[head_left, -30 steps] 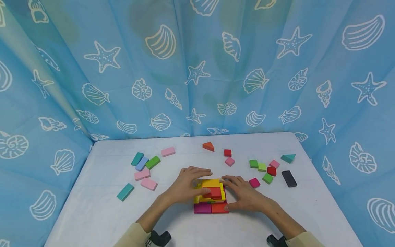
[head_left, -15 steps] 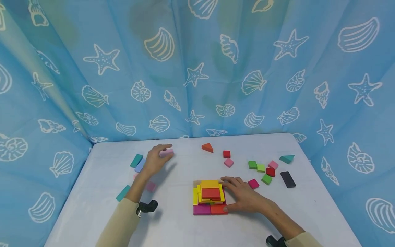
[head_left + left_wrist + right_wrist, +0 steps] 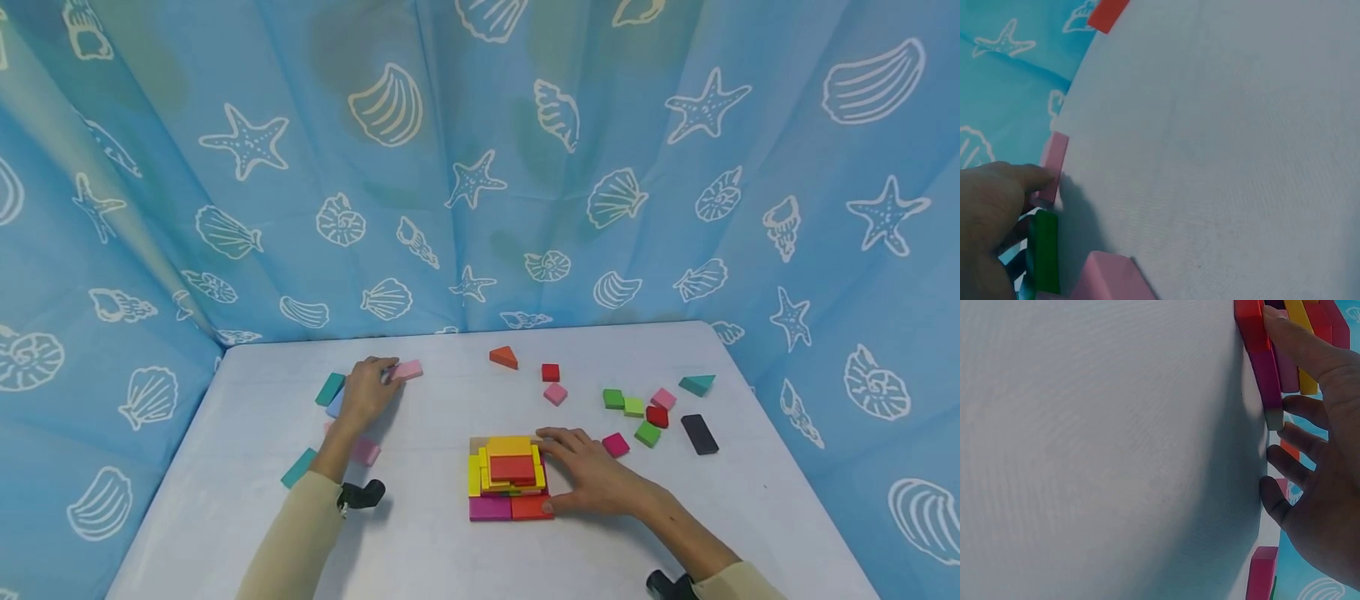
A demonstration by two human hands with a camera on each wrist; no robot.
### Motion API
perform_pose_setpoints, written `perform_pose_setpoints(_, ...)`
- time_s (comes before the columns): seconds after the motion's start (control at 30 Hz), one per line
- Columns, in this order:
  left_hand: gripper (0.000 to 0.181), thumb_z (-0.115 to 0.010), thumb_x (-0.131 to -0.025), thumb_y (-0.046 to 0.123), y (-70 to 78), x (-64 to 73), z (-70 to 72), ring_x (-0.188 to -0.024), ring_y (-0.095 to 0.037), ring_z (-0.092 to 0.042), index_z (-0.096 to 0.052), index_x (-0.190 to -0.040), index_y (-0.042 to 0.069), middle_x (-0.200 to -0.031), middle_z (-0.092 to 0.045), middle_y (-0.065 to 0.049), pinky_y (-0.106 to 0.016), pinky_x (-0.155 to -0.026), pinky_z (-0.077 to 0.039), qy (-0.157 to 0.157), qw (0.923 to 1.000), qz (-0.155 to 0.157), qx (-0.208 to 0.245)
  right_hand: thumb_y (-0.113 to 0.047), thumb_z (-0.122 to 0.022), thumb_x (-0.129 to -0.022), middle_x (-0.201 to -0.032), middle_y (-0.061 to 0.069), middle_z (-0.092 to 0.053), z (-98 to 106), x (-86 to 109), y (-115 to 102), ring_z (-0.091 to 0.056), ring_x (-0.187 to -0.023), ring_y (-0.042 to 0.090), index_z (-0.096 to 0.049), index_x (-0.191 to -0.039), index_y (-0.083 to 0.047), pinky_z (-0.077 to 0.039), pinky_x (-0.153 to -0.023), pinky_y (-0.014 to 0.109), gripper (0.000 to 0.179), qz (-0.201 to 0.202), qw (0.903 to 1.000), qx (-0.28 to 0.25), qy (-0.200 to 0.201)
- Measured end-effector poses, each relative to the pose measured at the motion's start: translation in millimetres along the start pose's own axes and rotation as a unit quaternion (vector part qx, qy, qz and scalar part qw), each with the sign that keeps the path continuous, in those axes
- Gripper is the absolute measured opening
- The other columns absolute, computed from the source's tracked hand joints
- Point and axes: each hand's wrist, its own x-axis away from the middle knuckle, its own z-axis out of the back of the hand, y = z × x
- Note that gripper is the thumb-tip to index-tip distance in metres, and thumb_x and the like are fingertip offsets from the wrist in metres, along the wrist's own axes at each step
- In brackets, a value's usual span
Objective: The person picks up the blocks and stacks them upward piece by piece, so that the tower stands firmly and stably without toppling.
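At the back left, my left hand pinches the left end of a pink block with thumb and forefinger. In the left wrist view, a green block stands close by the other fingers. My right hand rests against the right side of a layered stack of blocks. This stack has a red block on top, yellow ones beneath, and a purple block and red-orange block along its front. In the right wrist view, the right thumb touches the red-orange block, with several fingertips near the back corner.
Teal blocks and pink blocks lie around the left forearm. An orange triangle and red cube lie at the back. Several small green, pink and red cubes, a teal triangle and a black block lie right.
My left hand has left the stack and reached back left to the pink block, shifting slightly left in the last half second. My right hand stays at the stack.
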Motion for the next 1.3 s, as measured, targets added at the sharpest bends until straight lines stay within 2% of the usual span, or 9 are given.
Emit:
perform_pose_setpoints(0.37, 0.042, -0.072, -0.092, 0.02, -2.3, 0.8, -3.1, -0.125, -0.04, -0.053, -0.066, -0.131, 0.007, -0.131, -0.062, -0.019, -0.056, -0.107, -0.039, -0.003, 0.9997, 0.024, 0.003, -0.057, -0.083, -0.073, -0.157, 0.0, -0.037, 1, 0.3, 0, -0.035, -0.142, 0.029, -0.049, -0.147, -0.027, -0.042, -0.106, 0.06, 0.087, 0.004, 1.0, -0.001, 0.001)
perform_pose_setpoints(0.77, 0.038, -0.073, -0.093, 0.025, 4.5, 12.8, -2.3, -0.124, -0.035, -0.054, -0.067, -0.129, 0.014, -0.129, -0.062, -0.014, -0.055, -0.106, -0.042, -0.006, 0.999, 0.027, 0.035, -0.059, -0.083, -0.072, -0.158, -0.002, -0.035, 2, 1.0, -2, -0.034, -0.143, 0.025, -0.047, -0.149, -0.028, -0.041, -0.108, 0.059, 0.091, 0.005, 1.0, 0.005, 0.001)
perform_pose_setpoints(0.9, 0.038, -0.075, -0.092, 0.027, 18.2, 18.1, 0.4, -0.123, -0.033, -0.055, -0.068, -0.127, 0.016, -0.125, -0.065, -0.011, -0.058, -0.106, -0.039, 0.009, 0.9993, -0.001, 0.037, -0.059, -0.083, -0.072, -0.158, -0.002, -0.035, 2, 1.1, -1, -0.034, -0.142, 0.025, -0.047, -0.149, -0.028, -0.042, -0.107, 0.059, 0.091, 0.004, 1.0, 0.003, 0.001)
perform_pose_setpoints(1.03, 0.037, -0.076, -0.091, 0.028, 41.7, 24.4, 2.7, -0.12, -0.029, -0.055, -0.069, -0.126, 0.018, -0.122, -0.067, -0.006, -0.057, -0.105, -0.037, 0.022, 0.9982, -0.042, 0.037, -0.059, -0.083, -0.071, -0.157, -0.003, -0.036, 1, 1.6, -1, -0.035, -0.142, 0.025, -0.048, -0.149, -0.029, -0.043, -0.106, 0.058, 0.09, 0.002, 1.0, 0.001, 0.003)
perform_pose_setpoints(1.13, 0.037, -0.076, -0.091, 0.03, 63.1, 30.6, 4.0, -0.117, -0.024, -0.056, -0.069, -0.125, 0.02, -0.12, -0.068, -0.002, -0.053, -0.105, -0.039, 0.018, 0.9966, -0.067, 0.044, -0.059, -0.083, -0.072, -0.157, -0.003, -0.036, 1, 1.8, 0, -0.035, -0.141, 0.026, -0.048, -0.148, -0.029, -0.044, -0.105, 0.058, 0.09, 0.0, 1.0, -0.002, 0.003)
perform_pose_setpoints(1.3, 0.038, -0.078, -0.089, 0.034, 94.6, 43.4, 4.6, -0.113, -0.019, -0.057, -0.07, -0.125, 0.022, -0.119, -0.068, 0.002, -0.049, -0.102, -0.043, -0.01, 0.9928, -0.092, 0.076, -0.058, -0.084, -0.071, -0.157, -0.003, -0.036, 0, 0.7, -1, -0.036, -0.141, 0.026, -0.047, -0.148, -0.028, -0.044, -0.105, 0.059, 0.09, -0.001, 1.0, -0.003, 0.001)
